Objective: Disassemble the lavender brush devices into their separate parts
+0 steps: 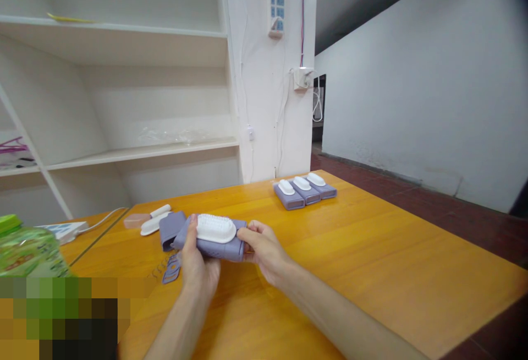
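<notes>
Both of my hands hold one purple case with a white brush-like piece on top of it, just above the orange table. My left hand grips the case's left end, fingers curled round it. My right hand pinches the right end. A second purple piece lies right behind the left hand.
Three finished purple cases with white tops stand in a row at the far side of the table. A white piece, a small pink block and a small purple part lie to the left. A green bottle stands at the left edge; white shelves behind.
</notes>
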A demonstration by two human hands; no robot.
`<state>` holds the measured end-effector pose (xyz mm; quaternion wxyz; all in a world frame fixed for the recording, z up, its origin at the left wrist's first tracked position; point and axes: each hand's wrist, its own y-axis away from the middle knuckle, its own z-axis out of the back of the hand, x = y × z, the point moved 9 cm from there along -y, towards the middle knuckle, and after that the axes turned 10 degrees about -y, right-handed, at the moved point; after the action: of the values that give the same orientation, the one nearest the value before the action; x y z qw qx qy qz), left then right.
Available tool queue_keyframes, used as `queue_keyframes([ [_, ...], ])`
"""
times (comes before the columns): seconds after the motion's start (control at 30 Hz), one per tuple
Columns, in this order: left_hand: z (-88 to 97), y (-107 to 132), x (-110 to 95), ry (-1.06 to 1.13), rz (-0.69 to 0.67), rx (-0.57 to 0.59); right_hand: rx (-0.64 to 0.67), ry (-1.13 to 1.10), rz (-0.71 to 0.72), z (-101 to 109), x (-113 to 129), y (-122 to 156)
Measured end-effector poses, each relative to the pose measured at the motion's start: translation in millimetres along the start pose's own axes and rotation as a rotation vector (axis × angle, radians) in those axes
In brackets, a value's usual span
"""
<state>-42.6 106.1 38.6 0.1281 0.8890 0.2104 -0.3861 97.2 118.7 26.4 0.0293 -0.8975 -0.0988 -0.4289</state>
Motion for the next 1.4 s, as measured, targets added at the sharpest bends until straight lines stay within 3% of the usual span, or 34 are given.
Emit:
queue_keyframes([
  [0.27, -5.3, -4.3, 0.6, 0.02, 0.054, 0.074, -0.028, 0.017, -0.031, -0.8, 5.1, 5.9],
  [0.6, -10.8, -5.1, -3.4, 0.06, 0.044, 0.136, -0.091, 0.025, 0.088, -8.3, 14.6, 15.5],
  [0.77, -15.2, -4.9, -9.6, 0.068, 0.005, 0.165, -0.082, 0.023, 0.109, -11.5, 22.1, 19.2],
  [1.07, -13.3, -10.2, -9.6, 0.051, 0.048, 0.218, -0.062, 0.005, 0.19, -11.9, 18.7, 20.8],
  [1.2, -13.6, -4.2, -24.7, -0.01, -0.039, 0.241, 0.004, -0.096, 0.064, -9.4, 4.3, 20.3],
  [1.3, -11.9, 0.7, -30.5, -0.036, -0.064, 0.247, 0.142, -0.002, -0.098, -13.7, -11.8, 19.7],
  [1.4, -10.7, 3.7, -29.8, -0.043, -0.06, 0.244, 0.272, 0.081, -0.108, -20.3, -15.6, 19.0],
])
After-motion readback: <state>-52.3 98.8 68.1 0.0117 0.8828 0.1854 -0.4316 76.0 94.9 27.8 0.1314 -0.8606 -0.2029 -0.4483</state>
